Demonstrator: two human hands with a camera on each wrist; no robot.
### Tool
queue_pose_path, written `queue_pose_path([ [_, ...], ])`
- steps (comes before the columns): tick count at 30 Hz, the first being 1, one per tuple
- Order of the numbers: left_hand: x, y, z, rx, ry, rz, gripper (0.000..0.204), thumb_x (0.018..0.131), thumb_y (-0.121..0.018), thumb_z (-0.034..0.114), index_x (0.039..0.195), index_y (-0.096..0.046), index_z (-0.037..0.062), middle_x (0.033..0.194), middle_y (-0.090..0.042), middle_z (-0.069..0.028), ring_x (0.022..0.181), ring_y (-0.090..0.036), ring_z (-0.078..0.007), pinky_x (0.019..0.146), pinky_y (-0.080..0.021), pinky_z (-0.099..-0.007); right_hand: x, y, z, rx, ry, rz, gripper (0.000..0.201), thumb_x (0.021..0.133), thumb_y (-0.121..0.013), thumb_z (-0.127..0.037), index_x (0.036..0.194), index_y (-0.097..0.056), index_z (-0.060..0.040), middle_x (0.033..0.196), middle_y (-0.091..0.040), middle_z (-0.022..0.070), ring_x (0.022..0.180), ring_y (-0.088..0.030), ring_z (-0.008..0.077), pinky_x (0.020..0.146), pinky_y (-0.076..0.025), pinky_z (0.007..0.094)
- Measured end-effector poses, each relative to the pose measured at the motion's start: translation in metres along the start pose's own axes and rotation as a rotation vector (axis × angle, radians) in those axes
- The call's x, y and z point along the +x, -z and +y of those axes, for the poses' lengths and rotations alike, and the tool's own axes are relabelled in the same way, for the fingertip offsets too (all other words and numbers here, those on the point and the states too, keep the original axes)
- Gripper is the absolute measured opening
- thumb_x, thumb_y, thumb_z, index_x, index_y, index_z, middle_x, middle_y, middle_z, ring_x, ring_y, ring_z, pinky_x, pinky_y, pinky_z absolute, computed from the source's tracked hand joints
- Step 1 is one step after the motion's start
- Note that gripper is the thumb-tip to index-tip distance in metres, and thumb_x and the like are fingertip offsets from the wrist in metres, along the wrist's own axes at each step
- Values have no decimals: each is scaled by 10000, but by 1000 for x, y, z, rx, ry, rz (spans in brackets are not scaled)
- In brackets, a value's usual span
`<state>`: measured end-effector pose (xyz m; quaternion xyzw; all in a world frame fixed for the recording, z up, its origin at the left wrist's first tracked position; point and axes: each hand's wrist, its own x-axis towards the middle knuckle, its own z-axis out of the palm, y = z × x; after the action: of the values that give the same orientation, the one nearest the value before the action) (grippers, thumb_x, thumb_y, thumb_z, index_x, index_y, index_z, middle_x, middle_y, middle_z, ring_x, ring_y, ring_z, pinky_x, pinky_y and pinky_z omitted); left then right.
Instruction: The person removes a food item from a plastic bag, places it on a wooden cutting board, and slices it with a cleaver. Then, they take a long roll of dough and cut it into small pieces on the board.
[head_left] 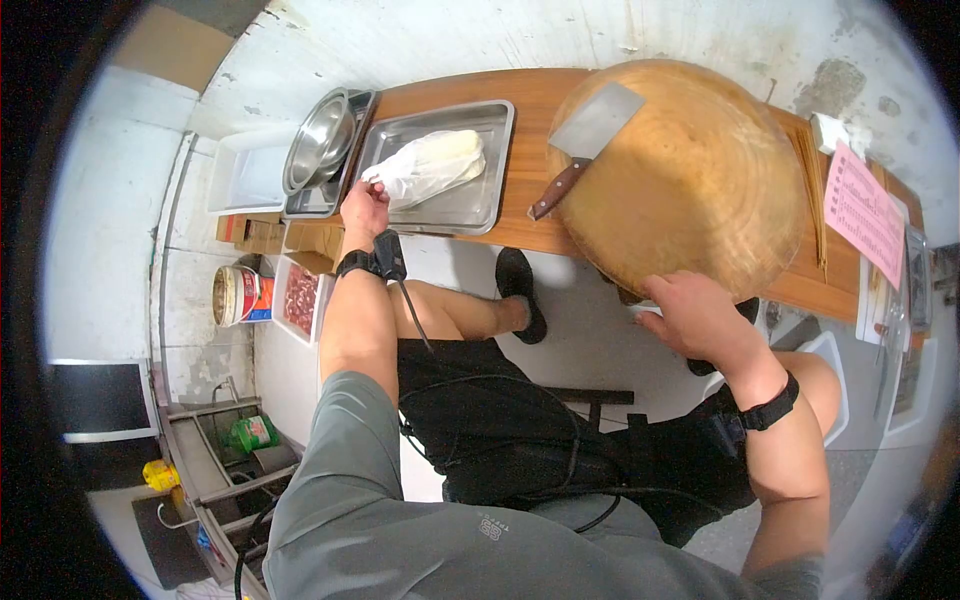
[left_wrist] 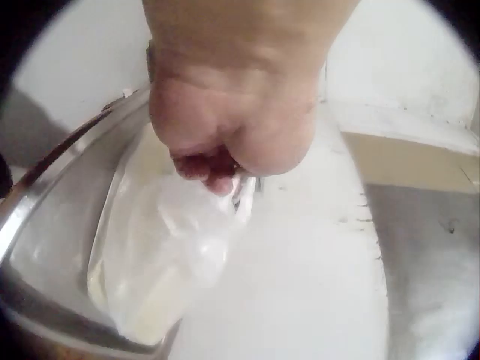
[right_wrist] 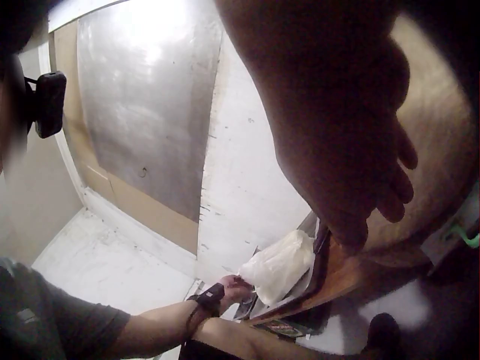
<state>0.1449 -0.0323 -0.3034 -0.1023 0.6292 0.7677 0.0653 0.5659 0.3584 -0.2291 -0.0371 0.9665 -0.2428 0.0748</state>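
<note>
A white plastic bag with pale contents (head_left: 435, 165) lies in a metal tray (head_left: 490, 200) on the wooden table. My left hand (head_left: 365, 212) pinches the bag's gathered end at the tray's left side; the left wrist view shows the curled fingers (left_wrist: 217, 180) on the twisted plastic of the bag (left_wrist: 161, 255). On the near edge of a round wooden chopping board (head_left: 690, 180) rests my right hand (head_left: 705, 318), its fingers loosely bent and holding nothing. A cleaver (head_left: 597, 122) lies across the board's left part, its handle toward me.
Metal bowls (head_left: 320, 140) and a white bin (head_left: 245, 175) stand left of the tray. Below them are a bucket (head_left: 235, 296) and a container of red meat (head_left: 300, 300). Right of the board lie thin sticks (head_left: 812, 200) and a pink printed sheet (head_left: 865, 215).
</note>
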Motion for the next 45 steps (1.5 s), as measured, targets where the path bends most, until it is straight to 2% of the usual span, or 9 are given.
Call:
queue_pose_path([
  [5,7,10,1,107,60,-225,140,818,-616,113,931,-635,33,796,-606,-38,702,-559,-146,622,-447,-274,0,1,-1,1,-14,-21,287,864,-648,-284,965,-602,-20,882,-675,186,899,-640,376,806,-506,468],
  [7,1,-2,-6,750,-218,102,240,775,-642,133,974,-663,2,861,-659,-81,769,-618,-204,721,-492,-312,1,1,-1,4,-16,-32,287,865,-647,-285,963,-603,-19,883,-676,186,900,-641,375,806,-506,467],
  [9,-19,-14,0,1059,-315,146,317,771,-651,156,1030,-667,-25,901,-691,-125,842,-654,-249,803,-501,-340,1,1,-2,-12,-16,-35,286,864,-647,-283,959,-604,-17,876,-675,186,895,-641,374,805,-506,466],
  [13,-25,-23,3,909,-468,345,309,819,-624,188,1045,-657,-20,814,-680,-111,755,-651,-244,695,-502,-358,2,-1,0,-14,4,-9,283,865,-646,-281,955,-602,-17,870,-673,185,889,-642,375,804,-507,465],
  [15,-23,-20,5,538,-114,307,250,864,-604,195,1035,-646,18,753,-637,-78,646,-602,-201,556,-457,-347,2,-1,0,-13,2,-4,277,864,-645,-278,948,-600,-18,867,-672,184,886,-642,374,804,-507,465],
  [19,5,14,3,191,49,301,201,899,-583,188,1046,-617,55,705,-592,-50,570,-543,-162,469,-389,-313,3,1,0,-13,-4,-14,272,863,-645,-275,941,-598,-19,861,-673,183,882,-643,374,798,-508,466],
  [27,-14,4,16,-156,121,269,457,971,-373,403,1262,-467,63,1234,-525,-178,1069,-550,-355,941,-443,-528,3,0,-2,-32,-14,-21,280,862,-649,-284,945,-597,-21,848,-674,180,872,-646,375,786,-512,469],
  [36,13,25,10,-649,-53,69,485,967,-362,407,1239,-454,16,1216,-539,-197,1148,-537,-409,943,-439,-609,2,-1,-2,-37,-6,-18,279,868,-644,-287,944,-595,-23,854,-672,182,872,-644,378,784,-513,468],
  [45,-16,5,20,-385,25,243,466,963,-404,393,1145,-517,-22,1116,-597,-181,1055,-580,-354,910,-498,-546,4,-4,0,-38,10,-14,282,865,-643,-288,938,-595,-21,847,-670,185,866,-647,375,777,-516,465],
])
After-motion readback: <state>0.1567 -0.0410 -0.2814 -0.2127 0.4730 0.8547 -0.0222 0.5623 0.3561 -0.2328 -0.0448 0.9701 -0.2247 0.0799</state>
